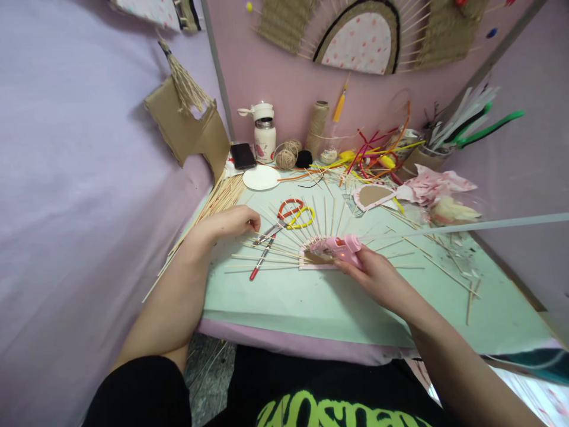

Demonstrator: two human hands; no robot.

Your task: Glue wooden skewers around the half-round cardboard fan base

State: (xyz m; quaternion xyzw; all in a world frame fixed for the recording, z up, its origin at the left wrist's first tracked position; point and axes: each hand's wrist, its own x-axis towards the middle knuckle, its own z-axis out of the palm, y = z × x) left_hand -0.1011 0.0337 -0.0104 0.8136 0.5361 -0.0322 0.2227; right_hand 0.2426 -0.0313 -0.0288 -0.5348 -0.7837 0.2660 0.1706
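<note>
My right hand (373, 271) is wrapped round a pink glue gun (345, 249), its nozzle end over a small cardboard half-circle (316, 256) with a pale edge. Thin wooden sticks (271, 256) fan out from that piece across the tabletop. To the left, my left hand (242, 220) has its fingers curled in near the outer stick tips; whether a stick is pinched there is hidden. Between the hands lie scissors (290, 214) with red and yellow handles, partly under the sticks. A red pen (262, 258) rests just below them.
A bundle of sticks (222, 196) lies beyond my left forearm. Along the back stand a white bottle (265, 142), twine balls (287, 155) and a twine spool (317, 124). Another half-circle piece (374, 196), crumpled fabric (433, 185) and loose sticks (448, 273) occupy the right side.
</note>
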